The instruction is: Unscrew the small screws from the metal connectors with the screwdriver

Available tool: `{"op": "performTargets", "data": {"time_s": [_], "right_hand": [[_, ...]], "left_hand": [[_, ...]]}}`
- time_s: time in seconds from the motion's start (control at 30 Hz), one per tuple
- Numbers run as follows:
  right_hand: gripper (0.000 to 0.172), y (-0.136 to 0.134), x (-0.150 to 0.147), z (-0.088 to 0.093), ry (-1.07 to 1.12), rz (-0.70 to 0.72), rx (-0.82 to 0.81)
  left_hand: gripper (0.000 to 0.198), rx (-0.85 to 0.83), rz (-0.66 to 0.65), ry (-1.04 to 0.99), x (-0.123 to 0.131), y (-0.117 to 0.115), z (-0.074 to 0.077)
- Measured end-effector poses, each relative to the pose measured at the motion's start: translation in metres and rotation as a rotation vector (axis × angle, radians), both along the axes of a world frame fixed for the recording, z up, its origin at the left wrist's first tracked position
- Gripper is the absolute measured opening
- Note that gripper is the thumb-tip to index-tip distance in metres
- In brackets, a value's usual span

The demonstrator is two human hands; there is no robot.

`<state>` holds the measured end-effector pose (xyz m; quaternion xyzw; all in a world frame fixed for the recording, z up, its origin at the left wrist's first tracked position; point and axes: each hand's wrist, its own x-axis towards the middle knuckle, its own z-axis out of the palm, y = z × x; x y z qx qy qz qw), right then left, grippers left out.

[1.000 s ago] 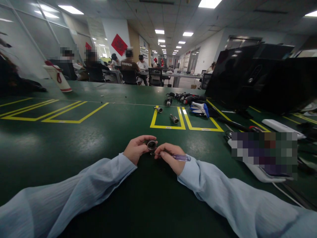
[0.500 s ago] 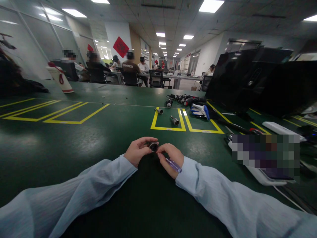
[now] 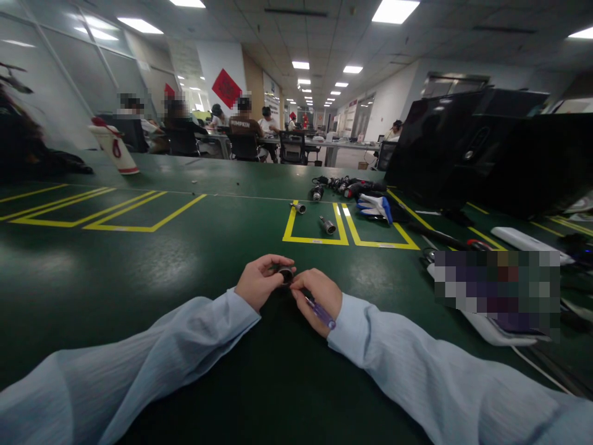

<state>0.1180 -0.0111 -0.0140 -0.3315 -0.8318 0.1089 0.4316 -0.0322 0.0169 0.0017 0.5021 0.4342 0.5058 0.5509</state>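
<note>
My left hand (image 3: 260,281) is closed on a round metal part (image 3: 286,272), whose dark hollow opening faces me. Close beside it, my right hand (image 3: 322,293) grips a small screwdriver (image 3: 323,314) with a clear purple handle. The handle slants back along the palm, and the fingertips meet the lower edge of the metal part. The screwdriver's tip is too small and covered to make out. Ahead of the hands, inside a yellow taped box, lie two more metal pieces, a smaller one (image 3: 300,209) and a larger cylindrical one (image 3: 329,227).
Behind the taped boxes sit a heap of dark cabled tools (image 3: 345,186) and a blue-and-white glove (image 3: 376,209). Black monitors (image 3: 445,154) and a white device (image 3: 482,327) stand at right. A paper cup (image 3: 118,151) is far left on the green table (image 3: 208,383). People sit beyond.
Both hands have shifted very slightly, and the screwdriver handle has moved a little left and down. The metal part's opening has turned slightly, with the left thumb now farther over it.
</note>
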Motion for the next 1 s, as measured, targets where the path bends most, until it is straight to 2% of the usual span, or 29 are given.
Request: {"op": "performTargets", "data": {"time_s": [0.27, 0.63, 0.83, 1.0], "right_hand": [[0.008, 0.0, -0.003, -0.003, -0.031, -0.02, 0.029], [0.008, 0.001, -0.003, -0.003, -0.025, -0.049, 0.061], [0.008, -0.003, 0.001, 0.005, 0.01, -0.007, -0.025], [0.01, -0.004, 0.003, 0.008, 0.15, -0.073, -0.151]], "left_hand": [[0.023, -0.014, 0.024, 0.028, 0.001, -0.001, 0.001], [0.024, 0.0, -0.011, 0.032, 0.001, 0.0, -0.001], [0.023, -0.015, -0.021, 0.065, 0.0, -0.001, 0.001], [0.023, -0.045, -0.017, 0.034, 0.001, -0.002, 0.002]]}}
